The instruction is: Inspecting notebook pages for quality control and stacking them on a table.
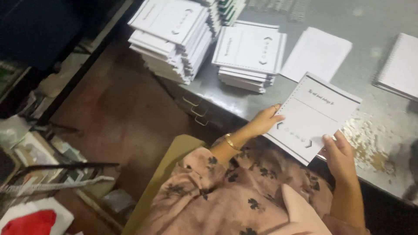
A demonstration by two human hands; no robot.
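Both hands grasp one white, punched-edge printed sheet of card (314,116): the left hand (263,122) pinches its near left edge with fingers curled over the border, and the right hand (338,157) clamps the lower corner, thumb on top. The sheet hangs tilted over the near rim of the grey metal table (374,26), partly above the person's lap. Just beyond the left hand stands a low stack of white printed covers (249,56), and further left of it a much taller, slightly fanned stack of the same covers (170,37). Beyond the right hand lies a plain white sheet pile (317,52), and far to its right a white spiral-bound pad (400,65). A patch of pale paper crumbs (368,139) is just beside the right hand. Judging by the stacks, many covers are already sorted, while this sheet is not yet placed anywhere
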